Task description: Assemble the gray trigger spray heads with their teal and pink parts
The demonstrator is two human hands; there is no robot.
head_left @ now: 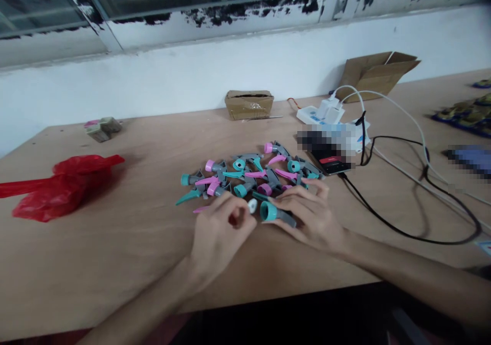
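Observation:
A heap of grey spray-trigger heads [253, 173] with teal and pink caps and levers lies in the middle of the wooden table [134, 242]. My right hand [310, 214] is closed round one grey trigger head with a teal cap [274, 213], its cap pointing left. My left hand [222, 232] is curled just beside it, pinching a small white round piece [252, 205] at the fingertips, close to the teal cap.
A red plastic bag [63, 184] lies at the left. Two cardboard boxes [249, 103] [378, 71] stand against the wall. A white power strip [326, 113] with chargers, a phone [332, 163] and black and white cables [418, 196] spread over the right side.

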